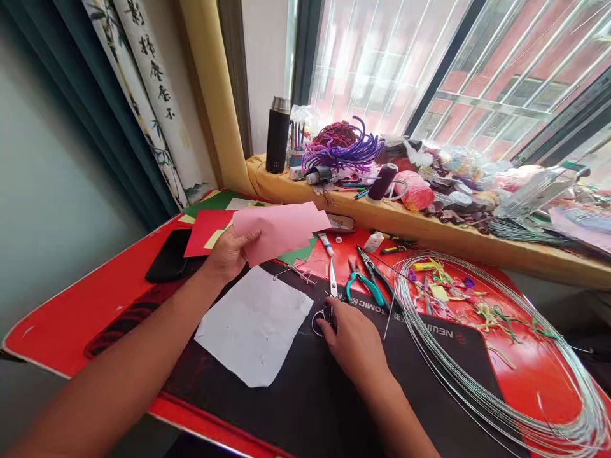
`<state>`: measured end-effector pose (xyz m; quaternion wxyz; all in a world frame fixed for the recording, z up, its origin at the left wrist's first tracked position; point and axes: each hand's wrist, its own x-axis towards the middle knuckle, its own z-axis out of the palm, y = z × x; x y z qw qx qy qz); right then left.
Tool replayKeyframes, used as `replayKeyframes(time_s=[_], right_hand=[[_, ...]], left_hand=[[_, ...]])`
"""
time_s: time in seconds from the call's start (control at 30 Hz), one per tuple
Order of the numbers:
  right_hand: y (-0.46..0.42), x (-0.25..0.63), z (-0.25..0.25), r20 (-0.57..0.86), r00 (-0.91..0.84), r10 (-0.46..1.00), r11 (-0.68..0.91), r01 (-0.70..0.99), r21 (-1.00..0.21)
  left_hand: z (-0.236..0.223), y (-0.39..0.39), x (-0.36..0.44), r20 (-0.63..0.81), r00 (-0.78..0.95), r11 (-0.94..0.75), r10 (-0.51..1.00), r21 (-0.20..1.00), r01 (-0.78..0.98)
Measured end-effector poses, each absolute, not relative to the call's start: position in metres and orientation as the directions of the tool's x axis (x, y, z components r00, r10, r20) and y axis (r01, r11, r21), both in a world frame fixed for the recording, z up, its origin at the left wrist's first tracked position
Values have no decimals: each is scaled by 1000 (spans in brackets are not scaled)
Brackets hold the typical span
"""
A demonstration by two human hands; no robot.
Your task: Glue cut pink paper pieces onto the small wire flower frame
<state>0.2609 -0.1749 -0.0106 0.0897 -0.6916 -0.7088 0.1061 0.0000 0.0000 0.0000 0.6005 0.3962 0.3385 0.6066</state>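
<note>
My left hand (230, 253) pinches a sheet of pink paper (279, 230) by its lower left edge, thumb on top. Red paper (204, 228) and green paper (300, 253) lie behind and under it. My right hand (351, 334) is closed on the handles of a pair of scissors (333, 280), its blades pointing away from me toward a white tube (326, 244). Between the hands, a white sheet of paper (252, 327) rests on the black desk mat (305, 394). Teal-handled pliers (360, 286) lie just right of the scissors, beside dark-handled pliers (375, 273).
A large coil of wire (429, 356) covers the right side of the red table (57, 318). Scraps of yarn (487, 315) lie inside it. A black phone (168, 256) is at the left. On the window ledge stand a black bottle (277, 135), purple cords (344, 152) and yarn balls (414, 189).
</note>
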Motion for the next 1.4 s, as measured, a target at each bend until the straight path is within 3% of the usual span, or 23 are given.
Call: replayKeyframes(time_s=[0.3,0.73,1.0,1.13,1.23,1.4], right_hand=[[-178,258,0,-77,57,995,-77,958,-277],[-172,269,-1,-105,160,982,-191,817,-544],[-168,275,-9,-144,116,983,-185,659,-729],[-165,279,-19,-135,117,984,-176,520,-836],[-160,278,-27,-133,149,980,-175,316,-933],[-159,271,-23,-73,179,981,-86,65,-994]], left_hand=[[-5,0,1,26,19,-14,999,878,-479],[-9,3,0,-6,8,9,1000,849,-528],[-9,2,1,-1,-17,-8,1000,850,-527],[-10,2,0,6,-9,-10,1000,848,-530],[-10,3,0,3,-19,-13,1000,845,-535],[-10,5,-1,-13,-34,-8,999,830,-557]])
